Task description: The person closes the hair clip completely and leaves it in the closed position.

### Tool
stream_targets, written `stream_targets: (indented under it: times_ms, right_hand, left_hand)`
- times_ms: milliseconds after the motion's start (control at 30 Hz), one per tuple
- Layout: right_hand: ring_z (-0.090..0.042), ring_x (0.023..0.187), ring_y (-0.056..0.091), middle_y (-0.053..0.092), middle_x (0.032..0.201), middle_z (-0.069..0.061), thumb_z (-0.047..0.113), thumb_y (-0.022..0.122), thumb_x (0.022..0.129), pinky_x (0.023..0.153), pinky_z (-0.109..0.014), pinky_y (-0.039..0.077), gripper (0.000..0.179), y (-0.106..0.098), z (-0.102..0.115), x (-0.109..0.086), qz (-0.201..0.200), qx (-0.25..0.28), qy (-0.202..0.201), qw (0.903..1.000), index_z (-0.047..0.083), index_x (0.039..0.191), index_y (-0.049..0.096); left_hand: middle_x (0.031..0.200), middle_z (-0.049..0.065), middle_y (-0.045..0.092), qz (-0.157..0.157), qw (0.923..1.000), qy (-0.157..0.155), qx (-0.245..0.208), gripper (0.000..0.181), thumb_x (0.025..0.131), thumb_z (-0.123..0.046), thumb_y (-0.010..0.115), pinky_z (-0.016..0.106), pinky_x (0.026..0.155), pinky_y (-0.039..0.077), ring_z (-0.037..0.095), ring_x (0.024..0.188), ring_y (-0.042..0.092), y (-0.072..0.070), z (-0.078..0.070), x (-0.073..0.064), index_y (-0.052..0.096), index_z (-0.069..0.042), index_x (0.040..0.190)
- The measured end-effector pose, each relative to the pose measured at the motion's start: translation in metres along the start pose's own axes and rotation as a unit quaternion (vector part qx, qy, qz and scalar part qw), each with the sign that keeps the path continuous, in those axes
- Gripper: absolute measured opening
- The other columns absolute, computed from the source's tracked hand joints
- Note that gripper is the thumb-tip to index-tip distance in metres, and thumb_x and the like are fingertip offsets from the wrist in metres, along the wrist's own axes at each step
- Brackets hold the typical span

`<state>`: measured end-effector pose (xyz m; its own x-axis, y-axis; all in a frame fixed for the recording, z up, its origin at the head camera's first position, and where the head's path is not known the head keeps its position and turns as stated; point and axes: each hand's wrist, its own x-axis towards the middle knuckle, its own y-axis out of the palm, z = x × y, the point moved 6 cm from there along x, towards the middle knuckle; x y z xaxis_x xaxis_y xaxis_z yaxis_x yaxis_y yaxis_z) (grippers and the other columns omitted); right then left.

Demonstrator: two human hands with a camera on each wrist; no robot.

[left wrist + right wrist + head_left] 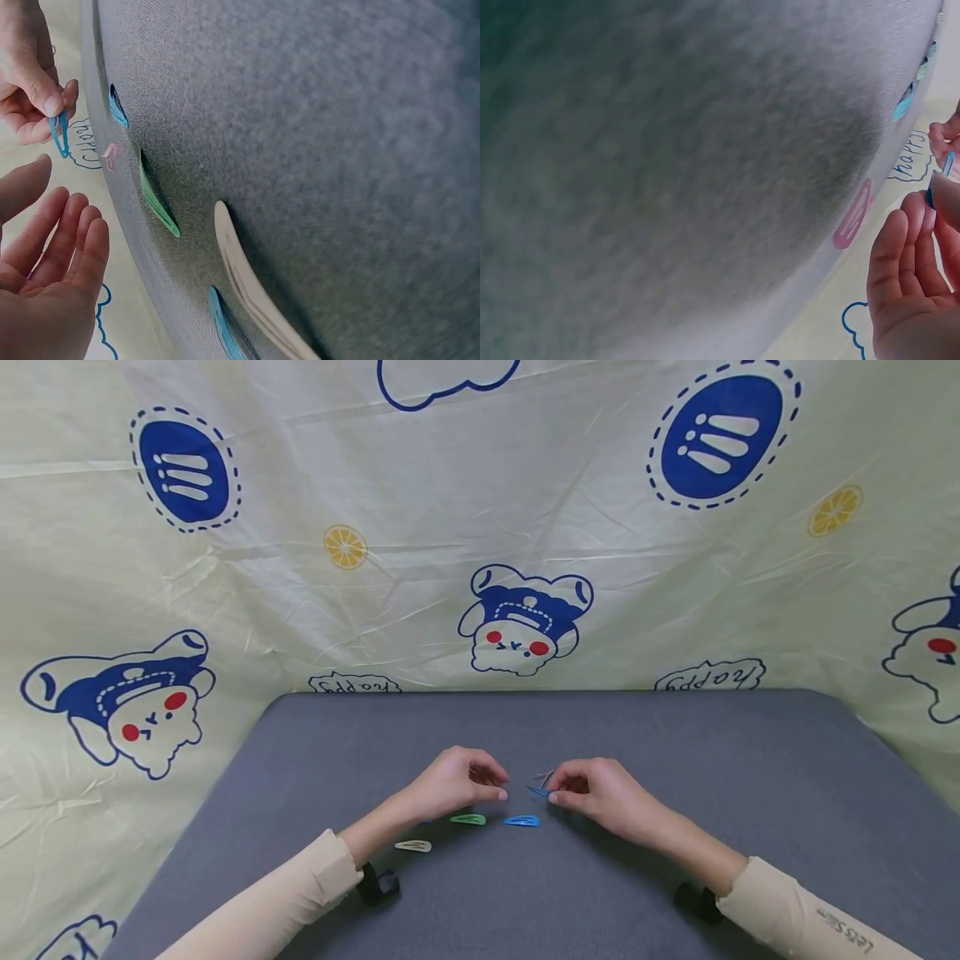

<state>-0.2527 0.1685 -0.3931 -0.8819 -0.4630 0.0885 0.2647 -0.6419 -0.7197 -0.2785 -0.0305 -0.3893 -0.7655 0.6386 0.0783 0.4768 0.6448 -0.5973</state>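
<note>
Between thumb and fingers, my right hand [603, 795] pinches a blue snap hair clip [537, 791], which points toward the left hand. In the left wrist view this blue clip [60, 135] hangs with its prongs spread apart. My left hand [455, 783] hovers just left of it, empty, thumb apart from loosely bent fingers. A pink hair clip [853, 216] lies on the table by the right hand. In front of the hands lie a second blue clip [522, 821] and a green clip [468, 819].
Nearer the left forearm is a beige clip [413, 846]; another blue clip [225, 326] lies beside it, mostly hidden by the left arm in the head view. The grey table [675, 735] ends at a printed cloth [420, 610]. Dark wrist straps [377, 887] sit at both cuffs.
</note>
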Motion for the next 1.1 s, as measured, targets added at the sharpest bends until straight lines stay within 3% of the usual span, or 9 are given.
stream_targets:
  times_ms: [367,600,800,967,1100]
  right_hand:
    - [-0.014,0.081,0.06,0.07,0.104,0.006,0.018,0.072,0.091,0.069,-0.027,0.053,0.005,0.0,0.011,-0.004,-0.035,0.025,0.0,0.9991,0.016,0.095,0.073]
    - [-0.011,0.079,0.06,0.067,0.093,0.011,0.017,0.072,0.091,0.068,-0.027,0.053,0.005,0.0,0.021,-0.007,-0.057,0.028,-0.018,0.9978,0.019,0.096,0.073]
    - [-0.01,0.079,0.059,0.065,0.09,0.013,0.019,0.074,0.09,0.07,-0.026,0.053,0.007,-0.002,0.03,-0.011,-0.083,0.024,-0.025,0.9959,0.022,0.096,0.074]
    - [-0.01,0.079,0.06,0.065,0.09,0.014,0.019,0.075,0.089,0.072,-0.027,0.053,0.008,-0.003,0.038,-0.015,-0.093,0.027,-0.028,0.9949,0.022,0.096,0.074]
    - [-0.009,0.078,0.06,0.065,0.089,0.015,0.019,0.075,0.089,0.073,-0.028,0.053,0.009,-0.003,0.044,-0.018,-0.094,0.031,-0.025,0.9948,0.023,0.096,0.074]
  left_hand:
    - [0.096,-0.001,0.068,-0.023,0.9997,0.013,-0.003,0.023,0.088,-0.016,0.076,0.027,0.08,0.052,0.011,0.086,0.062,-0.006,-0.002,-0.011,0.073,-0.004,0.108]
    - [0.098,-0.002,0.068,-0.032,0.9991,0.022,-0.018,0.022,0.088,-0.015,0.076,0.03,0.084,0.052,0.011,0.089,0.062,-0.01,-0.006,-0.02,0.073,-0.004,0.107]
    - [0.102,0.003,0.068,-0.043,0.9987,0.022,-0.013,0.019,0.088,-0.019,0.076,0.037,0.087,0.051,0.015,0.093,0.061,-0.014,-0.013,-0.029,0.074,-0.012,0.106]
    - [0.099,-0.01,0.066,-0.061,0.9977,0.022,-0.017,0.017,0.087,-0.019,0.077,0.045,0.089,0.05,0.021,0.096,0.062,-0.018,-0.019,-0.035,0.074,-0.019,0.104]
    - [0.099,-0.014,0.066,-0.07,0.9969,0.021,-0.03,0.018,0.086,-0.019,0.077,0.042,0.09,0.05,0.017,0.096,0.062,-0.02,-0.022,-0.04,0.074,-0.02,0.104]
